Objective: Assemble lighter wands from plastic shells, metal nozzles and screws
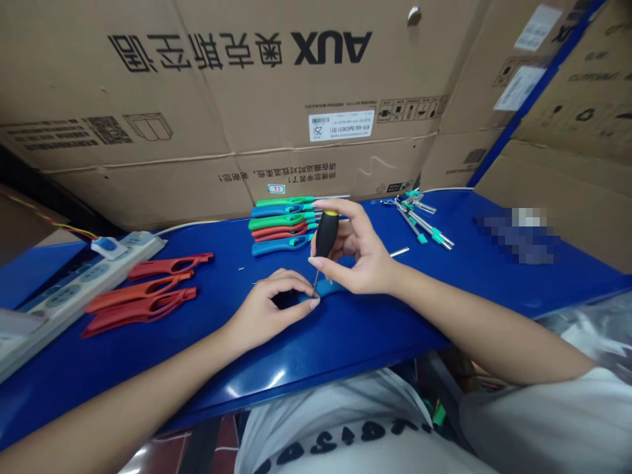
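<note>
My right hand (363, 253) is closed around the black handle of a screwdriver (326, 234) with a yellow ring at its top. The thin shaft points down, its tip close to the fingertips of my left hand (276, 306). That left hand pinches a blue lighter body (326, 288) lying low over the table, mostly hidden by my fingers. A silver metal tube (399, 252) shows beyond my right wrist. Behind the hands lies a row of stick lighters (281, 222) in green, blue and red.
At left lie several red and orange lighter shells (143, 309) beside a white power strip (74, 283). Metal tubes with teal parts (419, 220) lie at the back right. A large cardboard sheet (276, 99) walls off the back of the blue table (237, 375).
</note>
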Demonstrator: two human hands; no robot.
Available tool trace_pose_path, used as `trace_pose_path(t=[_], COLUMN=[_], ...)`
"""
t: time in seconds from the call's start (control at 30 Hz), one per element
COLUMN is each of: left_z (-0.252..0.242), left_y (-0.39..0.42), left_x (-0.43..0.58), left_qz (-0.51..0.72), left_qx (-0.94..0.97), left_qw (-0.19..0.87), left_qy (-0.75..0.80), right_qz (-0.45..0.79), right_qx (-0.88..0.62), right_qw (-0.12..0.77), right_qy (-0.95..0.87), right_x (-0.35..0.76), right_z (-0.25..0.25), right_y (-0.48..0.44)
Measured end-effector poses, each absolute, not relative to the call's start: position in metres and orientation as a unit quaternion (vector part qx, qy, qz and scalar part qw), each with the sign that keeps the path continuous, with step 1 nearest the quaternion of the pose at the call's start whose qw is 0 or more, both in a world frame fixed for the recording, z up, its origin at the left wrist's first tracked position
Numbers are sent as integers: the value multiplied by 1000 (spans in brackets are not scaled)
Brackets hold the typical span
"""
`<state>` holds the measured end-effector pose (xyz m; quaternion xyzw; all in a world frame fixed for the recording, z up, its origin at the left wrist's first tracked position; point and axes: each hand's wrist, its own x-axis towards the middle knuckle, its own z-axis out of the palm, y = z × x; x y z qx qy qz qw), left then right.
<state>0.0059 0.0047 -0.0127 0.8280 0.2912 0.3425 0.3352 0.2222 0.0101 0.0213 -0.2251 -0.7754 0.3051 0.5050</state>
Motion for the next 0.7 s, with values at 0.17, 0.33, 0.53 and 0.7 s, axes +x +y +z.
trace_pose_path(t=[0.17,0.33,0.53,0.7], left_z=[-16,-15,-13,-14], left_y=[7,6,4,4], left_x=[0,2,4,4], left_qz=[312,262,262,266], left_qx=[856,878,882,881], left_qw=[266,243,238,243], left_qy=[315,319,312,306], right_qz=[274,250,237,239], right_qx=[-249,-264,-262,-254], right_qw=[504,513,497,488], right_qy=[-780,-778,-793,-800], right_x=[221,219,218,217], right_z=[17,15,15,14], right_y=[13,14,12,12])
